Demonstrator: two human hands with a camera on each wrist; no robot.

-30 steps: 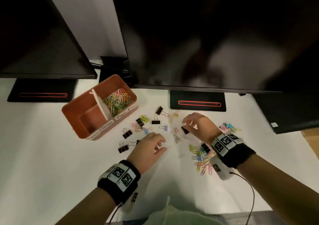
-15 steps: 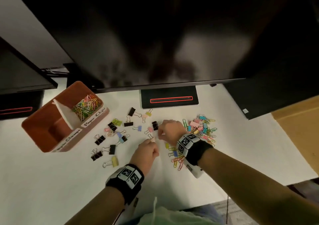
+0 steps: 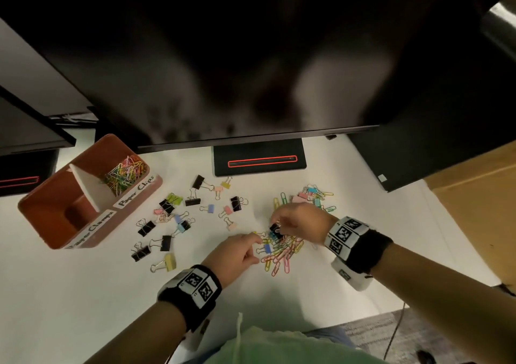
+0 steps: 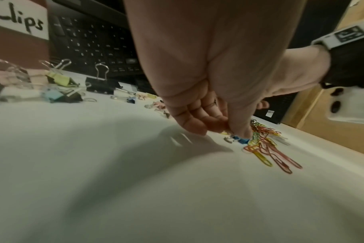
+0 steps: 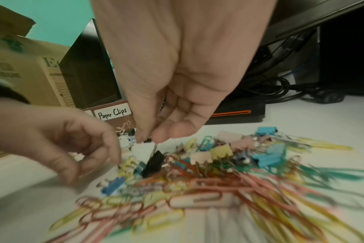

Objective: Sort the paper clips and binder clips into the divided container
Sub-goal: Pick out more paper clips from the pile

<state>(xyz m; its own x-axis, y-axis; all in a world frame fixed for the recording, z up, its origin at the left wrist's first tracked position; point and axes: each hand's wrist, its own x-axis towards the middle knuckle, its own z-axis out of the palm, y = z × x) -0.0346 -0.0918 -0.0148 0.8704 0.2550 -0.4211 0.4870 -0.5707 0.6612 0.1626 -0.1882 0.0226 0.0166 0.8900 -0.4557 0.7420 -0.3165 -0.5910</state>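
Observation:
A red-brown divided container [image 3: 42,224] stands at the left. Its far compartment, labelled Paper Clips, holds coloured paper clips [image 3: 124,173]; the near one shows nothing inside. My right hand [image 3: 275,222] pinches the wire handle of a black binder clip [image 5: 154,162] and holds it just over a mixed pile of paper clips [image 3: 282,254]. My left hand [image 3: 255,250] hovers at the pile's left edge, its fingers loosely curled. Its thumb tip touches a small blue binder clip [image 4: 241,139] that lies on the table.
Several black and pastel binder clips [image 3: 167,224] lie loose between the container and the pile. More clips [image 3: 312,196] are heaped behind my right hand. A monitor stand base [image 3: 259,164] and a keyboard [image 4: 94,46] sit behind, and a cardboard box [image 3: 474,196] is at the right.
Both hands moved right to the mixed pile. My right hand took hold of the black binder clip by its handle, and my left hand came down beside the blue binder clip.

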